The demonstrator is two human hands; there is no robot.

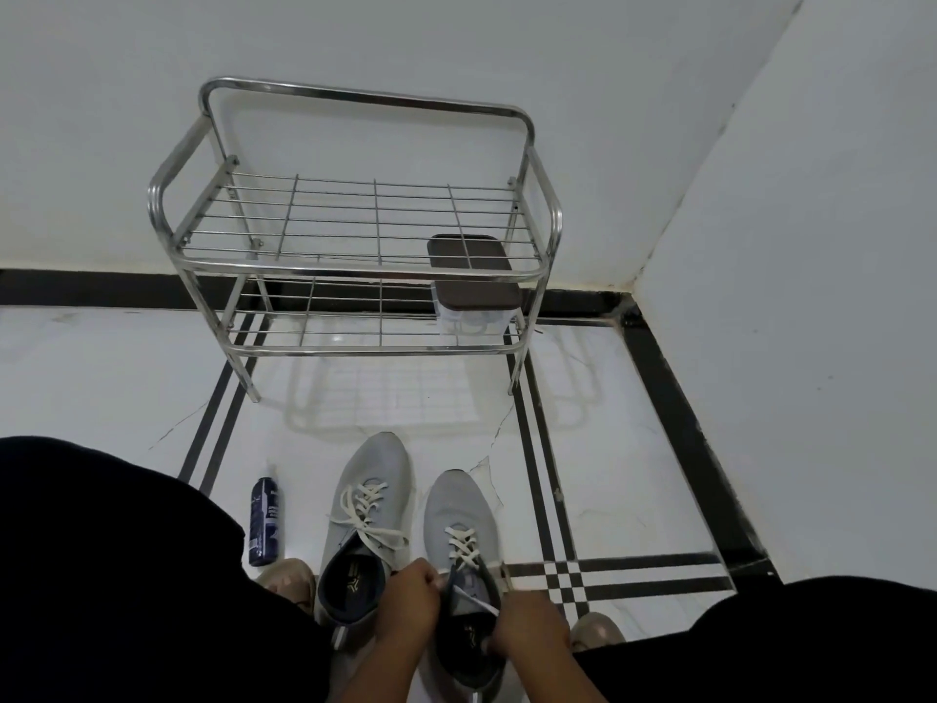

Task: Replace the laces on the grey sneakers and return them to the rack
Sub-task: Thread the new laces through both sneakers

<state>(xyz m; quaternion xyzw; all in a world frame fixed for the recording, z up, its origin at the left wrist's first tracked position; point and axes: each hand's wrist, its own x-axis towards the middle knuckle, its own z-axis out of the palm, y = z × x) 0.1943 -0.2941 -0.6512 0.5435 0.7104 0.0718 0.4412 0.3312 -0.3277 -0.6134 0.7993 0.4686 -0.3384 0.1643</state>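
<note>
The right-hand grey knit sneaker (459, 560) lies on the white glossy tiled floor (608, 449) between the person's knees, toe toward the rack, with a flat off-white lace (464, 548) crossed up its eyelets and its two ends drawn back to the collar. The left hand (408, 598) has its fingers curled round one lace end at the left side of the tongue, and the right hand (530, 629) has its fingers curled round the other end at the right of the dark padded opening; both are closed tight on the lace, which runs taut between them. This looks like the tightening or tying stage on the second shoe, so it should go best with an even pull on both ends, keeping the flat lace untwisted where it crosses and the tongue centred before any knot is made. The woven lace looks soft and a little frayed, and likely to hold a knot well; the mesh upper is pliable and will pucker if one side is drawn harder. Just to the left, touching or nearly so, the other grey knit sneaker (367, 525) is already laced, its ends lying loose across the vamp. A dark blue plastic spray bottle (264, 522) stands near it. Well beyond, against the white wall, stands the two-tier tubular steel wire rack (355, 266), its upper shelf bare and a clear lidded box with a dark brown lid (474, 276) on the lower one.
</note>
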